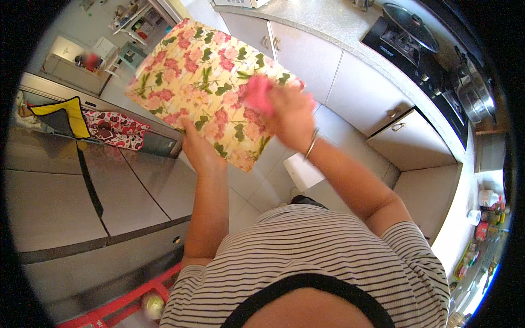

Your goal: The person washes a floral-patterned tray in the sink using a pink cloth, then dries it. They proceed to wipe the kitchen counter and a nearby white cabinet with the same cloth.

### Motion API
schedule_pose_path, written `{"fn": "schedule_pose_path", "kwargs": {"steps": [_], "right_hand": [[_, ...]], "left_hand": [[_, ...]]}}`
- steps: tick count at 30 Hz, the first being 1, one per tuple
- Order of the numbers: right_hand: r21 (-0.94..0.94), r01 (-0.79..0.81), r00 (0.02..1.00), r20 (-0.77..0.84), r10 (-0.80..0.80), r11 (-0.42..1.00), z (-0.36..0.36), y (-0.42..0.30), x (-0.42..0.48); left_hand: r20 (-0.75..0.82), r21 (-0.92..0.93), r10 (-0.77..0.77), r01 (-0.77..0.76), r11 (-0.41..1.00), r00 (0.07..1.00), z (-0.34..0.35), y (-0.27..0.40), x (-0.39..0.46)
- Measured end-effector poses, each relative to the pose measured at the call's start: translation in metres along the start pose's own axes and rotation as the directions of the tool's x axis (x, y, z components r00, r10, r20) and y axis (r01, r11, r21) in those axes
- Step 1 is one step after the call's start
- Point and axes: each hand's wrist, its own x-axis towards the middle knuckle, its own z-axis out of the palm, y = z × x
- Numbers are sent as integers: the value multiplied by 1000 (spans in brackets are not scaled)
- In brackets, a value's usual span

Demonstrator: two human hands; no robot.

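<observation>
A stiff rectangular panel with a pink-and-green floral print is held up, tilted, in front of me. My left hand grips it by the near left edge, with the thumb on the printed face. Bunched in my right hand is a bright pink cloth, which lies against the right part of the panel. This hand and the cloth are blurred by motion. A bangle circles the right wrist. The panel's underside and the fingers behind it are hidden.
Lower cabinets run under the speckled countertop, which bears a black gas stove. A white flat object is low down near the tiled floor. Left are a large appliance and a red rack.
</observation>
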Motion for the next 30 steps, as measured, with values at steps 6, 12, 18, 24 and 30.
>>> {"fn": "schedule_pose_path", "kwargs": {"steps": [6, 12, 18, 24, 30], "right_hand": [[380, 120, 876, 393, -278, 917, -4, -56, -19], [738, -390, 805, -16, 592, 551, 0, 107, 26], [922, -209, 828, 345, 442, -327, -3, 77, 56], [680, 105, 973, 80, -217, 725, 67, -50, 76], [480, 421, 848, 94, -522, 770, 147, -97, 122]], "left_hand": [[124, 841, 231, -226, 491, 965, -41, -23, 48], [-121, 62, -67, 75, 995, 990, -5, -3, 29], [312, -150, -399, 459, 875, 862, -17, -28, 52], [667, -37, -549, 759, 650, 503, -47, -110, 121], [813, 1, -507, 870, 493, 286, -81, -72, 190]]}}
